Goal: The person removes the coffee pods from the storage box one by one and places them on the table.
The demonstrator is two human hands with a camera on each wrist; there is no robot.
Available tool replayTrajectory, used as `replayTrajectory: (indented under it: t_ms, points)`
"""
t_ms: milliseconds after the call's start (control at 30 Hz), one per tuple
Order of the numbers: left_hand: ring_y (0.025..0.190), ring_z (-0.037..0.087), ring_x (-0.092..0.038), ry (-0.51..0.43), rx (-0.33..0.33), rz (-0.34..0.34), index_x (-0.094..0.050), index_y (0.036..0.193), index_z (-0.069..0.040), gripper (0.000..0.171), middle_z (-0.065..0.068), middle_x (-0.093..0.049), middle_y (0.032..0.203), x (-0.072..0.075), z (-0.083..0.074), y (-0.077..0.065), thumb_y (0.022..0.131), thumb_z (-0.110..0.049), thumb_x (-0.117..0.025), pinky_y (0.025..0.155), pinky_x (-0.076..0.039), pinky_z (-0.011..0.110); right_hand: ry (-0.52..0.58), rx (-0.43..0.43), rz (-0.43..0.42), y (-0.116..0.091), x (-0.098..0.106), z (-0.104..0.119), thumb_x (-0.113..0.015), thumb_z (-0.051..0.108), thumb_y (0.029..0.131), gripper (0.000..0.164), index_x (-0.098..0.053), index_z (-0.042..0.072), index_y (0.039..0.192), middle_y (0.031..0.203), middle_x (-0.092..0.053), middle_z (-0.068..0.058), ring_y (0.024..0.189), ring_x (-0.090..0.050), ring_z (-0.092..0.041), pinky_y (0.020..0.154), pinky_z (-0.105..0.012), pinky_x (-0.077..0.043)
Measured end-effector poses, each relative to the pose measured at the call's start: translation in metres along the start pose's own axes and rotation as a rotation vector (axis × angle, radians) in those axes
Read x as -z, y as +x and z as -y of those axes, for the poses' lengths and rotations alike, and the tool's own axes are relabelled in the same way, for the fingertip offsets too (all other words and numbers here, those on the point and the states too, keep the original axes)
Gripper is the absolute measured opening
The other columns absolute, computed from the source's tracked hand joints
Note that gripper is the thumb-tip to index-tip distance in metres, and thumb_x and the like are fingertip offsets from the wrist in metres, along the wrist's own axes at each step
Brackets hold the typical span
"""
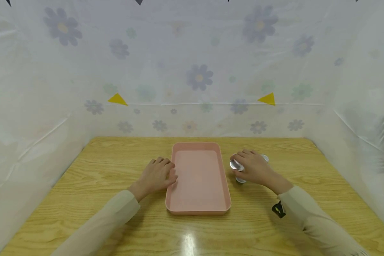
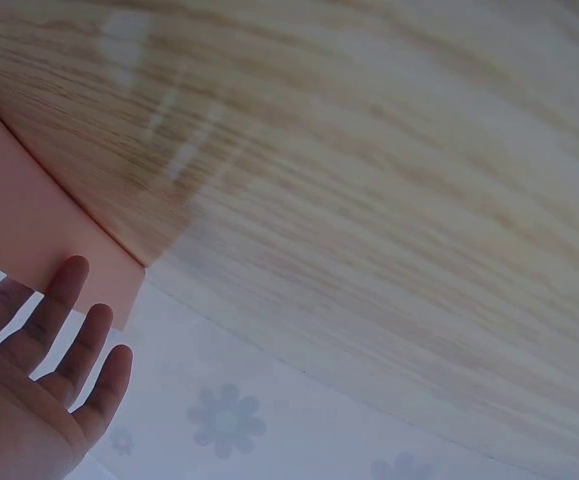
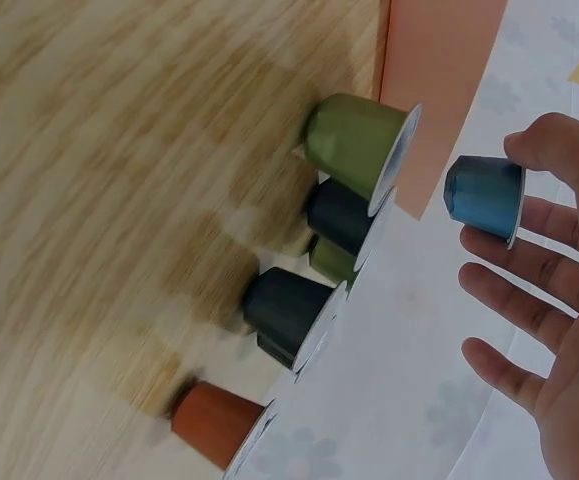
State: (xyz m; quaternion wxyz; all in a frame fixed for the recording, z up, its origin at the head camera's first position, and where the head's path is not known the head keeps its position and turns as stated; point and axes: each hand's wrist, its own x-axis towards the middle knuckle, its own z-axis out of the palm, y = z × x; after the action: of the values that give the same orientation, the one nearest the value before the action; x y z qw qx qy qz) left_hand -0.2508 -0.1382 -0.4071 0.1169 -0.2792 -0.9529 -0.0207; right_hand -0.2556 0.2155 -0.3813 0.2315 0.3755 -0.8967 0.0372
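Note:
A pink rectangular tray (image 1: 198, 181) lies on the wooden table. At its left side is my left hand (image 1: 158, 173), fingers loosely extended by the rim; the left wrist view shows the fingers (image 2: 61, 290) in front of the tray's outer wall. To the right of the tray, my right hand (image 1: 254, 167) pinches a blue coffee capsule (image 3: 486, 195) between thumb and fingers, raised off the table. Below and beside that hand stand several capsules, silver lids up: an olive green capsule (image 3: 349, 140), a dark capsule (image 3: 284, 310) and an orange capsule (image 3: 216, 425) among them.
White flower-patterned sheeting (image 1: 198, 53) walls the table (image 1: 115, 156) at the back and both sides. Two yellow triangles hang on the back sheet, a left triangle (image 1: 117, 99) and a right triangle (image 1: 268, 99). A small black item (image 1: 278, 209) sits by the right cuff.

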Motion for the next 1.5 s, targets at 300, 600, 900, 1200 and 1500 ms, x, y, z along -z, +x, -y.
replayTrajectory:
  t_ms: [300, 600, 900, 1200, 1500]
  points:
    - [0.105, 0.025, -0.051, -0.003, -0.008, -0.010, -0.062, 0.110, -0.015, 0.041, 0.002, -0.059, 0.111, -0.001, 0.000, 0.001, 0.086, -0.046, -0.052, 0.090, -0.042, 0.044, -0.004, -0.008, -0.035, -0.017, 0.007, -0.007, -0.074, 0.028, 0.073, 0.034, -0.065, 0.009, 0.100, 0.088, -0.064, 0.000, 0.081, -0.057, -0.017, 0.074, -0.043, -0.047]
    - [0.104, 0.025, -0.051, 0.000, -0.013, -0.012, -0.063, 0.109, -0.015, 0.041, 0.003, -0.060, 0.111, -0.001, -0.002, 0.002, 0.086, -0.046, -0.052, 0.089, -0.042, 0.044, -0.025, -0.034, -0.030, -0.034, 0.010, -0.014, -0.075, 0.028, 0.071, 0.033, -0.064, 0.011, 0.097, 0.082, -0.061, 0.002, 0.075, -0.053, -0.015, 0.068, -0.040, -0.045]
    - [0.104, 0.025, -0.052, -0.008, -0.018, -0.023, -0.063, 0.109, -0.014, 0.041, 0.003, -0.060, 0.110, 0.000, -0.002, 0.002, 0.086, -0.046, -0.051, 0.088, -0.043, 0.044, -0.038, -0.034, -0.063, -0.047, 0.011, -0.019, -0.077, 0.028, 0.066, 0.036, -0.064, 0.013, 0.096, 0.079, -0.060, 0.003, 0.074, -0.054, -0.016, 0.067, -0.043, -0.046]
    - [0.105, 0.025, -0.051, -0.008, -0.017, -0.017, -0.062, 0.110, -0.015, 0.042, 0.002, -0.060, 0.112, 0.000, -0.002, 0.000, 0.086, -0.047, -0.050, 0.089, -0.043, 0.043, -0.066, -0.072, 0.007, -0.058, 0.009, -0.018, -0.076, 0.032, 0.069, 0.036, -0.063, 0.013, 0.097, 0.080, -0.060, 0.005, 0.075, -0.056, -0.015, 0.072, -0.044, -0.046]
    - [0.105, 0.024, -0.051, -0.002, -0.009, -0.002, -0.063, 0.110, -0.015, 0.042, 0.002, -0.060, 0.112, -0.001, -0.002, 0.001, 0.086, -0.048, -0.049, 0.089, -0.042, 0.043, -0.060, -0.065, 0.022, -0.065, 0.002, -0.019, -0.076, 0.032, 0.069, 0.036, -0.064, 0.013, 0.097, 0.088, -0.064, 0.004, 0.082, -0.059, -0.017, 0.072, -0.044, -0.047]
